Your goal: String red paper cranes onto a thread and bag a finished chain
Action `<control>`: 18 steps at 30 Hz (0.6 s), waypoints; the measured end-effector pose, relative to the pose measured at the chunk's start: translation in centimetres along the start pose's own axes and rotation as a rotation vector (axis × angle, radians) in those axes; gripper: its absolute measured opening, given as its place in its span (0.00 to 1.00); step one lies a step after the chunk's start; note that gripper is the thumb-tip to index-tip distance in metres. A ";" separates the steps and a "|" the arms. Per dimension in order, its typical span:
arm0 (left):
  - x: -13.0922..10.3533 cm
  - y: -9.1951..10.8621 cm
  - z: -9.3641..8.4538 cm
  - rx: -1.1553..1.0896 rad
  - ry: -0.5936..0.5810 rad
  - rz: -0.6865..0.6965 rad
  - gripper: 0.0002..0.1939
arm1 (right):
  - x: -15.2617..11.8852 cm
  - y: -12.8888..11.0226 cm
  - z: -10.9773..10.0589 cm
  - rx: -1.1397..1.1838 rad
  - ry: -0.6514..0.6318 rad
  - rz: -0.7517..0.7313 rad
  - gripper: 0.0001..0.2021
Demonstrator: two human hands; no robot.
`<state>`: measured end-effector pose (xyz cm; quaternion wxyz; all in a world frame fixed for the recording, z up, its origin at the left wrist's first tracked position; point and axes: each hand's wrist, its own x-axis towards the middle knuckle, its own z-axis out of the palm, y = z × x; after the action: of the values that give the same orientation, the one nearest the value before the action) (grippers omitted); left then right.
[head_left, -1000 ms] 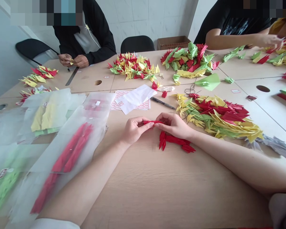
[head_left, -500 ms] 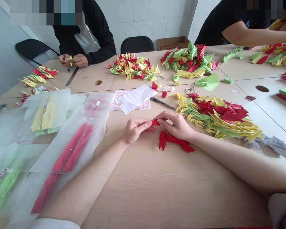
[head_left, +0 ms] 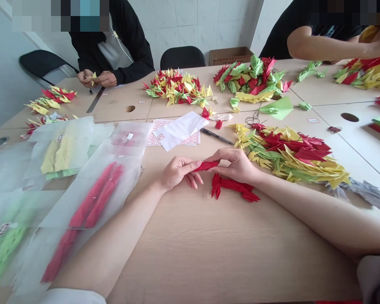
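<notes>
Between my two hands stretches a small red folded paper bundle (head_left: pixel 208 166) above the tabletop. My left hand (head_left: pixel 178 172) pinches its left end between thumb and fingers, with the lower fingers spread loosely. At the right end, my right hand (head_left: pixel 237 166) pinches it. More red folded pieces (head_left: pixel 237 185) lie on the wooden table (head_left: pixel 228 253) just below my right hand. To the right of that hand is a large pile of yellow, red and green folded paper (head_left: pixel 294 154). A black pen (head_left: pixel 217 136) rests beyond my hands.
Clear plastic bags (head_left: pixel 114 198) with red, yellow and green folded paper cover the left side. White paper (head_left: pixel 182 130) and a label sheet lie ahead. Further back are colourful paper piles (head_left: pixel 177 88). Two people sit across the table, their hands at work.
The red bundle shows more fully between my fingers, and my left hand's lower fingers have opened downward. The arm of the person at the back right has shifted.
</notes>
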<state>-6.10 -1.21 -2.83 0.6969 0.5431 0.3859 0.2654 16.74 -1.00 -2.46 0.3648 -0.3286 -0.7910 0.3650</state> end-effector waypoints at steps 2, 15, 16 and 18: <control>0.0 0.0 -0.1 -0.005 -0.013 -0.009 0.20 | 0.0 0.1 -0.1 0.011 -0.017 -0.001 0.12; 0.1 -0.2 0.9 0.092 0.198 0.181 0.12 | 0.1 0.0 0.5 0.125 -0.110 0.079 0.25; 0.2 -0.1 0.7 0.109 0.235 0.217 0.12 | 0.1 0.0 0.5 0.172 -0.141 0.112 0.27; 0.1 0.0 0.0 0.140 0.280 0.259 0.11 | 0.3 0.1 0.3 0.229 -0.215 0.150 0.27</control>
<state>-6.05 -1.09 -2.85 0.5570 0.5931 0.4233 0.3985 16.33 -0.82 -2.60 0.2846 -0.3021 -0.7521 0.5119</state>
